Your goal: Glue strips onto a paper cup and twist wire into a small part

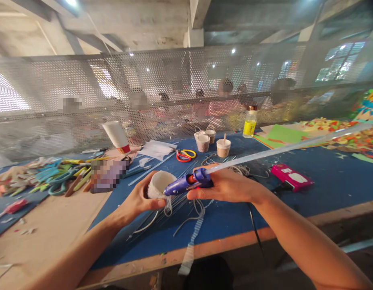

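My left hand point(139, 197) is closed around a small white cup point(162, 182), its open top tilted up toward me. In my right hand point(225, 184) is a blue glue gun point(185, 183), with a long clear glue stick point(283, 150) running out of its back to the upper right. The nozzle touches or nearly touches the cup's rim on its right side; a tiny gap cannot be ruled out. A looped grey cord point(168, 209) hangs below the cup beside my left thumb. Thin wires and more cord lie on the blue mat underneath.
Several small pots point(202, 143) stand at the back near red-yellow scissors point(185, 155) and a yellow-labelled bottle point(249, 123). A pink box point(292, 177) lies right, paper scraps point(331, 133) beyond. Stacked paper cups point(116, 136) and piled tools point(62, 177) are left. A perforated screen point(162, 92) backs the table.
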`<action>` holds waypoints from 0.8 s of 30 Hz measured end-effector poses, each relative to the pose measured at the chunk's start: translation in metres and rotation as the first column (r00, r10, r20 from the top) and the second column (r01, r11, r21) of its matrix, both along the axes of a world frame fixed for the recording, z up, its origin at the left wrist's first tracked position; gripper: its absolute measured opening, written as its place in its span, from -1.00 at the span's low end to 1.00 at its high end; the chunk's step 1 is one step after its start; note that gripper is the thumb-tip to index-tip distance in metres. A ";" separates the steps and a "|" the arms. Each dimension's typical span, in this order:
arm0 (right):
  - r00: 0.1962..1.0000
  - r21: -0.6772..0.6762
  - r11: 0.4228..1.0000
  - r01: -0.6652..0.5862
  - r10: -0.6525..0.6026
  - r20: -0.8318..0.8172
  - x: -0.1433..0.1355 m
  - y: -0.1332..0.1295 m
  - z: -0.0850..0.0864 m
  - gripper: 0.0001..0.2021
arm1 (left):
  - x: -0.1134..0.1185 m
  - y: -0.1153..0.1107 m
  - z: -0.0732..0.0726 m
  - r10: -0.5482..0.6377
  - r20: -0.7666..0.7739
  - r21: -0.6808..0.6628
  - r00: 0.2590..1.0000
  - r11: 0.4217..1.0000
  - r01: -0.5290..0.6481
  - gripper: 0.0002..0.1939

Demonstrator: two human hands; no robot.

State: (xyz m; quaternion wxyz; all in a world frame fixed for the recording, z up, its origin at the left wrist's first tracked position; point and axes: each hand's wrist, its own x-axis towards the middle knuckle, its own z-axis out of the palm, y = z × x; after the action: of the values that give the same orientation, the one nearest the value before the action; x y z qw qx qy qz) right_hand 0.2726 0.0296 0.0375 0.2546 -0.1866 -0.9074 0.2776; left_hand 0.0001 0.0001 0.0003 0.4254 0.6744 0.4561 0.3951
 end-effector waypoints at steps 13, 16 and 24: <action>1.000 0.027 0.999 0.022 -0.023 0.022 0.003 0.001 0.000 -0.63 | 0.000 -0.001 0.000 0.012 0.027 -0.026 1.000 1.000 -0.011 -0.39; 1.000 0.019 1.000 0.014 -0.014 0.026 0.003 0.001 0.001 -0.62 | -0.001 0.000 0.000 -0.001 0.012 -0.029 1.000 1.000 0.001 -0.36; 0.999 0.043 0.999 0.005 -0.006 0.034 0.005 0.002 0.004 -0.62 | -0.002 0.001 -0.001 0.000 0.013 -0.034 1.000 0.999 0.000 -0.34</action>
State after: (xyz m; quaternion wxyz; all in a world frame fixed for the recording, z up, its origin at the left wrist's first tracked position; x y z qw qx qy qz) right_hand 0.2776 0.0319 0.0414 0.2437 -0.1883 -0.9168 0.2542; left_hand -0.0015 0.0014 -0.0007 0.4399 0.6645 0.4600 0.3917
